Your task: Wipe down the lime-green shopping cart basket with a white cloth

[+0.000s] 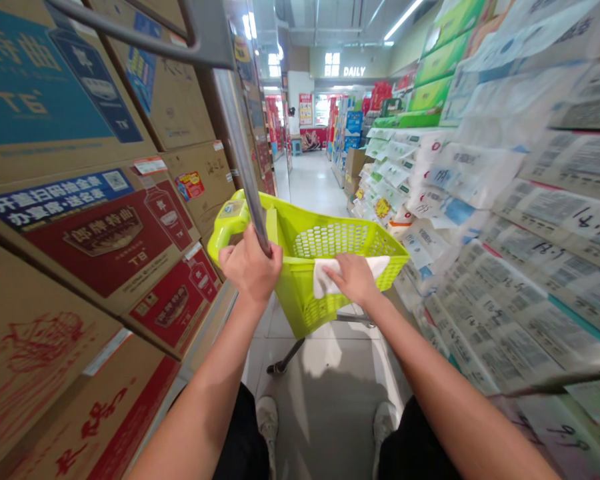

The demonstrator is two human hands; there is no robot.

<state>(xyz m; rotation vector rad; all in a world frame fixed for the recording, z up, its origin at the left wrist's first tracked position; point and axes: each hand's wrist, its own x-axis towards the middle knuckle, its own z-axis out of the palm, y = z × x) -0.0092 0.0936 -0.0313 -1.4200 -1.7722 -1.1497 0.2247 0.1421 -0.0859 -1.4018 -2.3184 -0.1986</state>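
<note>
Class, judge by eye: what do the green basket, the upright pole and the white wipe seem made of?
Basket: most likely glossy moulded plastic, given its even lime colour and rows of holes.
Pole: probably bare metal, smooth and silvery with bright streaks.
Wipe: apparently soft, matte fabric, draping over the rim; paper is possible.

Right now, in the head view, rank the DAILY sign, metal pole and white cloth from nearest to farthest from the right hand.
1. White cloth: under the right hand, on the green basket.
2. Metal pole: to the left, in the left hand.
3. DAILY sign: high up, far ahead.
</note>
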